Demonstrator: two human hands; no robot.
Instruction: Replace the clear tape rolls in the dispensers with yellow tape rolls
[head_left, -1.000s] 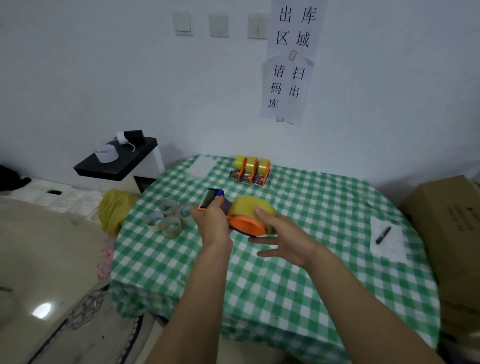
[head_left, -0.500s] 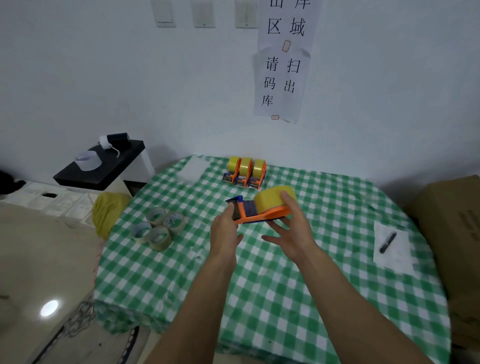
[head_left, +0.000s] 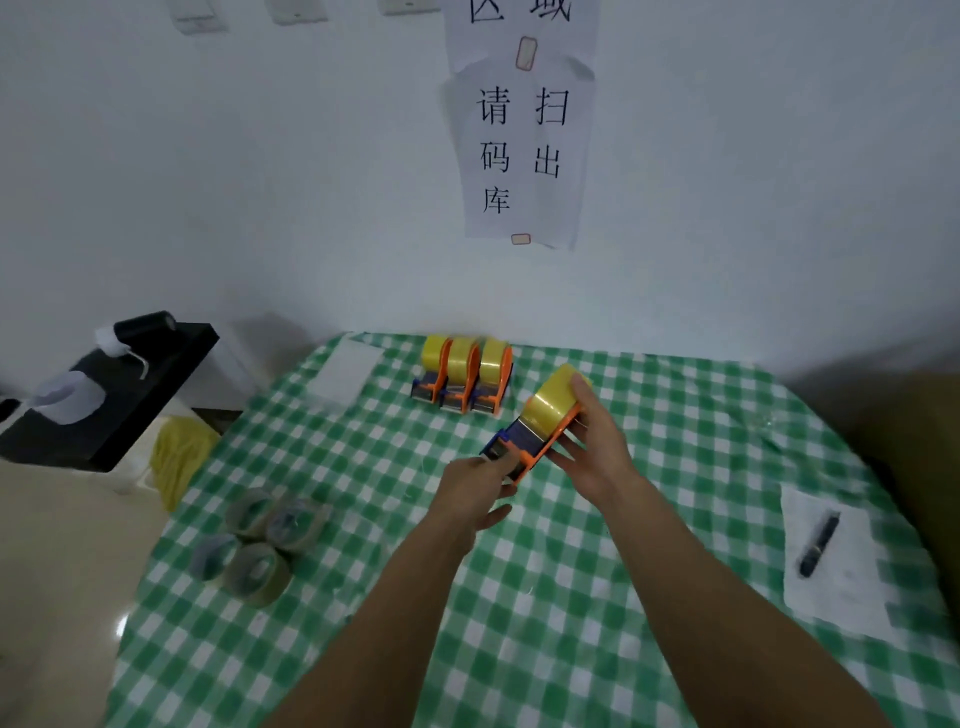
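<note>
An orange dispenser (head_left: 540, 441) with a yellow tape roll (head_left: 551, 404) on it is held above the green checked table (head_left: 545, 597), just right of three other orange dispensers with yellow rolls (head_left: 462, 375) standing side by side at the far edge. My right hand (head_left: 592, 441) grips the dispenser around the roll end. My left hand (head_left: 475, 493) touches its blue front end (head_left: 501, 447); its fingers are hidden behind the hand. Several clear tape rolls (head_left: 257, 543) lie on the table's left side.
A white sheet with a black marker (head_left: 818, 543) lies at the table's right. Another white sheet (head_left: 345, 369) lies at the far left corner. A black stand (head_left: 111, 400) and a yellow bag (head_left: 179, 457) are left of the table; a cardboard box (head_left: 914, 467) is on the right.
Both hands have carried the dispenser away from me toward the row of three at the far edge, and it has turned so the roll end points away.
</note>
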